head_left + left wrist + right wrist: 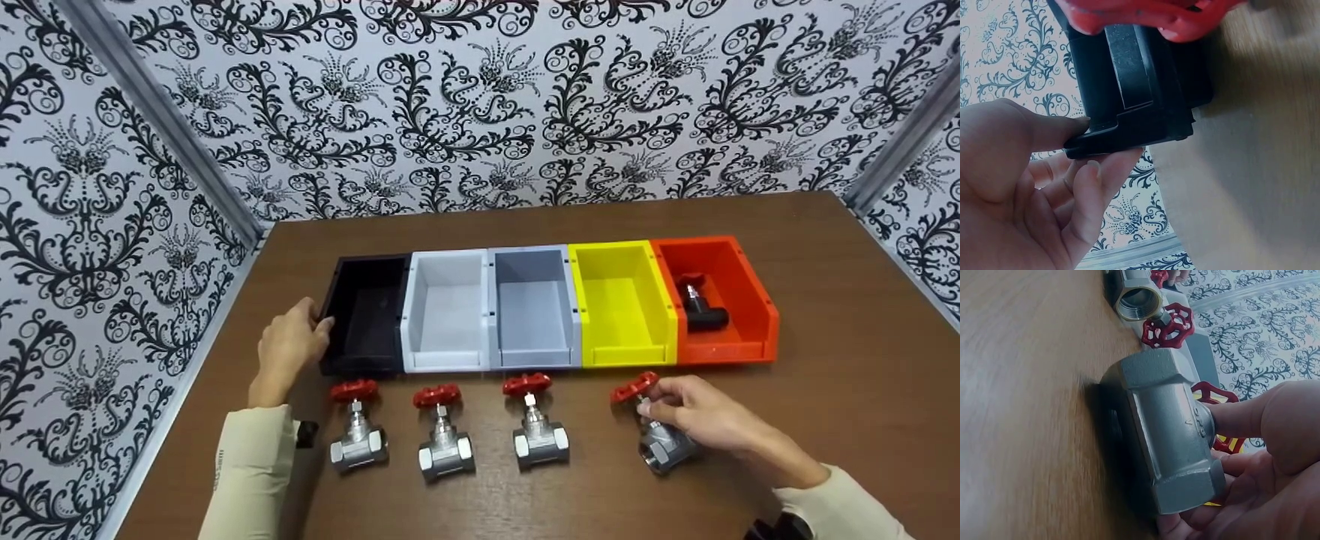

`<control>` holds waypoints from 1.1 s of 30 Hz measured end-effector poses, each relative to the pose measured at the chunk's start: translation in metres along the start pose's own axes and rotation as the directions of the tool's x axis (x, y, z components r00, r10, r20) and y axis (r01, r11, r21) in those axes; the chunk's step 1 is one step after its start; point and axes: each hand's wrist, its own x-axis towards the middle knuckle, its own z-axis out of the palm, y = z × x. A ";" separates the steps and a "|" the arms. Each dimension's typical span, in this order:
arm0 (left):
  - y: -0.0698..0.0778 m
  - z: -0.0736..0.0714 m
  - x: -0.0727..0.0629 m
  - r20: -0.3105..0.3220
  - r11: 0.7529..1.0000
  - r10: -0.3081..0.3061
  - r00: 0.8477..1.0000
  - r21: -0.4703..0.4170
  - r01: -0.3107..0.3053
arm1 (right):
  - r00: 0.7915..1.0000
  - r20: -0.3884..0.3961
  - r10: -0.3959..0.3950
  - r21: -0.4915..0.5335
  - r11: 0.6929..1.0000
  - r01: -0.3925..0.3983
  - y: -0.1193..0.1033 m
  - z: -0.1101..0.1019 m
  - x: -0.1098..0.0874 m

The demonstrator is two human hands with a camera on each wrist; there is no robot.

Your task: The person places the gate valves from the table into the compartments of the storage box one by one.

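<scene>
My left hand [291, 346] pinches the left side wall of the black bin [365, 363]. In the left wrist view the thumb lies on the inner side of the black bin's edge [1129, 130], with fingers underneath or outside. My right hand [705, 414] holds a steel valve [664, 448] with a red handwheel by its neck, just below the wheel. Seen from the right wrist, the valve's body [1171, 433] is tilted close to the tabletop; whether it touches is unclear. Three similar valves stand left of it: one nearest [538, 441], one middle [445, 452], one far left [358, 444].
White [448, 361], grey [534, 360], yellow [628, 356] and red bins [726, 352] adjoin the black one in a row. A black valve-like fitting [703, 311] lies in the red bin. Patterned walls [480, 112] enclose the brown table [570, 502].
</scene>
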 end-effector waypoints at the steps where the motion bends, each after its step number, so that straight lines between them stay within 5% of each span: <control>1: 0.000 0.000 0.000 0.000 1.000 0.000 1.000 0.000 0.000 | 1.000 -0.006 -0.001 -0.003 1.000 0.001 0.000 0.001 0.000; 19: 0.001 0.000 -0.001 -0.025 1.000 0.023 0.999 0.006 -0.023 | 0.999 -0.053 0.011 -0.079 0.997 -0.015 -0.013 -0.003 0.001; 33: 0.000 0.001 0.000 -0.016 1.000 0.004 1.000 0.003 -0.004 | 0.999 -0.045 0.025 -0.002 1.000 -0.025 -0.020 -0.008 0.000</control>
